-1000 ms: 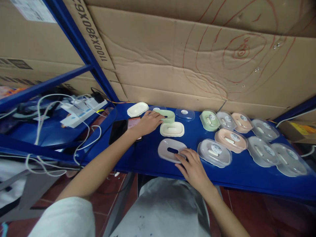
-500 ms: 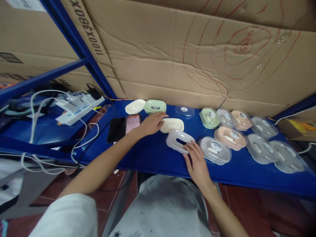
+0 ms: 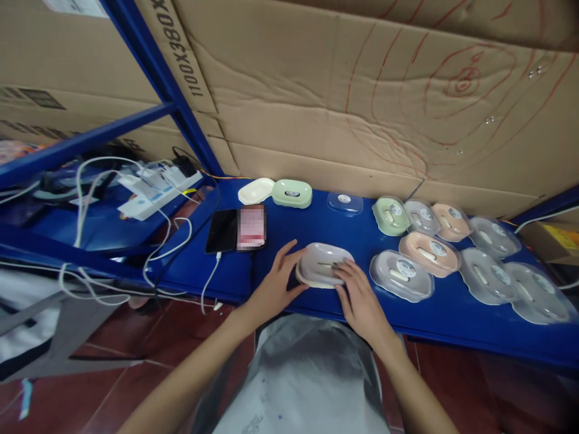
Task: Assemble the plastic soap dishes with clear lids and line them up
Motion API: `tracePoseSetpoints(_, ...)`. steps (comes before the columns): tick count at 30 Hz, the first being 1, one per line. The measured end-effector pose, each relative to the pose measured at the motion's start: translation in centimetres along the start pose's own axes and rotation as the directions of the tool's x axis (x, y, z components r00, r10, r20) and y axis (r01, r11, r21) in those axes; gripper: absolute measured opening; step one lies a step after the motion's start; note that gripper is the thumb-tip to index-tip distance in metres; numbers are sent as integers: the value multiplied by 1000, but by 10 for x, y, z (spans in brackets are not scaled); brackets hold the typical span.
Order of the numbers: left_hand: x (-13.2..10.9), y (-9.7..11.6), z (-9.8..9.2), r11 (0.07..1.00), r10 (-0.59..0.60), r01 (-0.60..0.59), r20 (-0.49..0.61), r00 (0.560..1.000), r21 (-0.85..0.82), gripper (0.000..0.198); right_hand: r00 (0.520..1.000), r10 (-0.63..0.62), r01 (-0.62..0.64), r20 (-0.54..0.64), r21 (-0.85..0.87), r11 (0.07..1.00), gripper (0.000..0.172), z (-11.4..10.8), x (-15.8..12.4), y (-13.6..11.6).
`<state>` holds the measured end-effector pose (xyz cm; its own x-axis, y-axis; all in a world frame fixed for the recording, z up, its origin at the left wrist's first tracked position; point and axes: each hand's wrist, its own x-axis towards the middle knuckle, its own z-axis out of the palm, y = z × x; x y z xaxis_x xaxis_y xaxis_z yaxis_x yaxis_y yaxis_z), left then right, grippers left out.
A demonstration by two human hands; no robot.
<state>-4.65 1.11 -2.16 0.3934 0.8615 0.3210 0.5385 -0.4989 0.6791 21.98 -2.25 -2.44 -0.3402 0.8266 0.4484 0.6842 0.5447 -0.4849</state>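
Note:
A grey soap dish tray point(image 3: 322, 256) with a slot in its middle sits over a cream base point(image 3: 312, 283), whose edge peeks out below on the left. My left hand point(image 3: 280, 280) grips the left end of this pair, thumb in front and fingers behind. At the right end, my right hand point(image 3: 359, 295) holds the grey tray, its fingers reaching over the rim. Behind them lie a clear lid point(image 3: 345, 202) with a round label, a green soap dish point(image 3: 292, 193) and another cream base point(image 3: 256, 191).
To the right stand several lidded soap dishes, among them a grey one point(image 3: 401, 276), a peach one point(image 3: 429, 254) and a green one point(image 3: 391, 216). Two phones, one dark point(image 3: 221, 231), lie left, near a power strip point(image 3: 158, 199) with cables. Cardboard point(image 3: 289, 90) walls the back.
My left hand has brought the cream base from behind toward me, under the grey tray. The two pieces are now stacked, with a hand at each end.

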Motion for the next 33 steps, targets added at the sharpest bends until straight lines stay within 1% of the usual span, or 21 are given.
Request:
tracePoseSetpoints(2, -5, 0, 6, 996, 74, -72, -31, 997, 57, 67, 996, -54, 55, 67, -12, 998, 42, -1, 2, -2)
tracePoseSetpoints(5, -9, -3, 11, 972, 188, -180, -37, 982, 150, 49, 991, -86, 90, 102, -37, 995, 44, 0, 2, -4)
tracePoseSetpoints(7, -10, -4, 13, 967, 203, -198, -16, 979, 158, 46, 989, -90, 96, 118, -48, 994, 41, 0, 1, -4)
tracePoseSetpoints(9, -10, -2, 14, 969, 196, -192, -7, 981, 158, 45, 986, -87, 94, 143, -40, 995, 37, -1, 1, -3)
tracePoseSetpoints(11, -9, 0, 15, 968, 184, -177, -29, 982, 175, 43, 986, -66, 67, 150, -5, 998, 38, -4, 6, 3)
tracePoseSetpoints(12, -9, 2, 15, 968, 178, -166, -48, 983, 188, 41, 990, -41, 40, 133, 7, 999, 40, -6, 11, 8)
tracePoseSetpoints(14, -9, 4, 16, 967, 161, -139, -89, 983, 214, 38, 997, 38, -37, 69, -13, 999, 46, -10, 30, 21)
tracePoseSetpoints(15, -10, 5, 16, 967, 155, -129, -105, 982, 221, 37, 996, 86, -84, 33, -54, 995, 50, -10, 44, 30)
tracePoseSetpoints(17, -11, 7, 16, 970, 140, -112, -120, 983, 215, 35, 983, 184, -182, -8, -183, 966, 55, -6, 77, 48)
tracePoseSetpoints(19, -12, 8, 15, 979, 109, -86, -119, 987, 184, 33, 962, 272, -266, -22, -299, 916, 58, 3, 113, 64)
tracePoseSetpoints(22, -13, 7, 13, 993, 34, -22, -99, 994, 120, 32, 949, 313, -302, -23, -342, 890, 61, 21, 155, 81)
tracePoseSetpoints(24, -13, 6, 12, 997, 2, 5, -81, 997, 82, 35, 953, 304, -291, -17, -340, 894, 60, 30, 166, 85)
tracePoseSetpoints(26, -12, 4, 11, 999, -21, 24, -61, 998, 49, 44, 960, 281, -267, -7, -335, 904, 55, 34, 164, 85)
tracePoseSetpoints(29, -12, 2, 9, 998, -58, 58, -23, 998, 3, 65, 970, 244, -229, 8, -315, 921, 46, 29, 145, 84)
tracePoseSetpoints(33, -11, 1, 6, 996, -82, 83, 11, 997, -38, 74, 979, 204, -188, 24, -292, 938, 40, 13, 117, 80)
